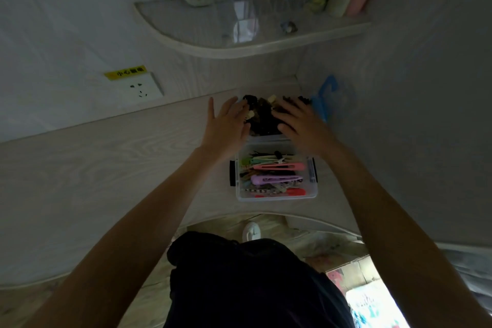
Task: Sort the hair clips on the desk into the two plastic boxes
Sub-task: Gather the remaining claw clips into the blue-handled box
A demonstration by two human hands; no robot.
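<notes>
Two clear plastic boxes stand in a row on the pale wooden desk. The near box (314,184) holds several flat clips in pink, purple, green and red (277,176). The far box (266,137) is heaped with dark brown and black claw clips (263,114). My left hand (229,125) lies with straight fingers against the left side of that heap. My right hand (300,125) rests with spread fingers on the heap's right side. Neither hand visibly holds a clip.
A blue hook-shaped object (323,100) sits against the right wall, just beyond my right hand. A wall socket (141,88) with a yellow label is at the left. A curved shelf (239,45) with a clear organiser hangs above. The desk edge (266,214) is close to me.
</notes>
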